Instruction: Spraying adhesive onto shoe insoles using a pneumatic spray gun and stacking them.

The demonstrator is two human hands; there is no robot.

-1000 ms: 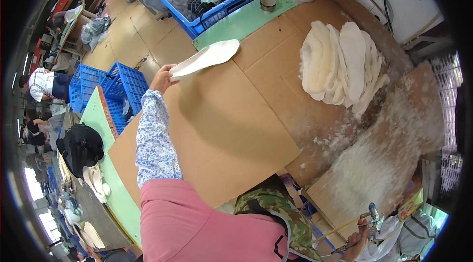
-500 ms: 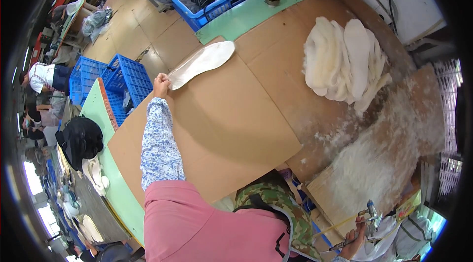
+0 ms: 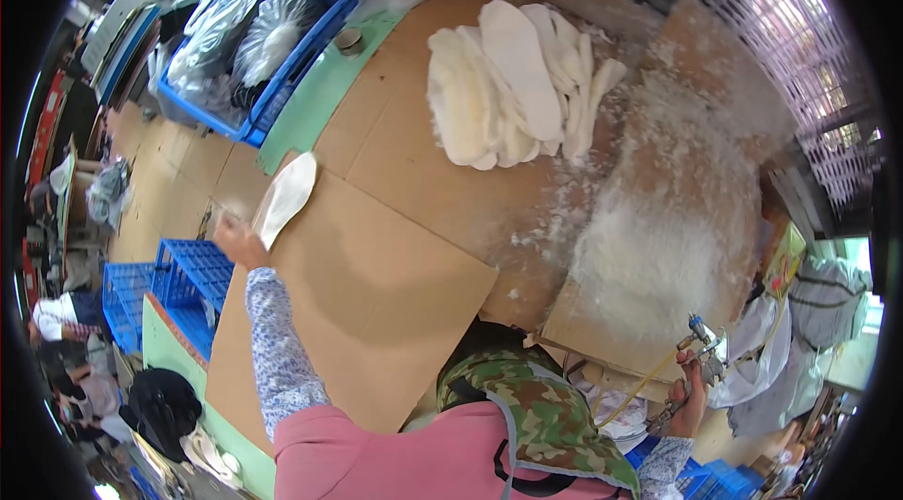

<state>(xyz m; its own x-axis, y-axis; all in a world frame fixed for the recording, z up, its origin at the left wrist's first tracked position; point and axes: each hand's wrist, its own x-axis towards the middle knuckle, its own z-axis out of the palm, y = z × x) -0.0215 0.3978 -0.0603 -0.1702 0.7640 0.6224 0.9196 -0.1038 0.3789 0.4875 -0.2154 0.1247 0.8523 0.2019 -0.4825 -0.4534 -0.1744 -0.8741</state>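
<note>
A single white shoe insole (image 3: 289, 194) lies at the far left edge of the brown cardboard sheet (image 3: 367, 312). My left hand (image 3: 242, 240) is beside its near end, past the cardboard's edge. Motion smears its fingers, so I cannot tell whether they touch the insole. Down at the right, my right hand (image 3: 692, 398) is wrapped round a metal spray gun (image 3: 705, 349) with a blue fitting on top. A thin yellow hose (image 3: 647, 378) runs beside it. Farther off on the board rests a pile of white fleecy insoles (image 3: 522, 77), with a smooth one on top.
A blue crate (image 3: 254, 128) of plastic-bagged items stands at the far left, near a tape roll (image 3: 349, 41). More blue crates (image 3: 188, 279) sit left of the table. White fluff coats a board (image 3: 649, 255) at the right. A black bag-like item (image 3: 165, 411) lies lower left.
My view has swung to the right. My left hand, which pinched the insole's near end, is now blurred and shifted left beside it. My right hand still grips the spray gun, showing more fully.
</note>
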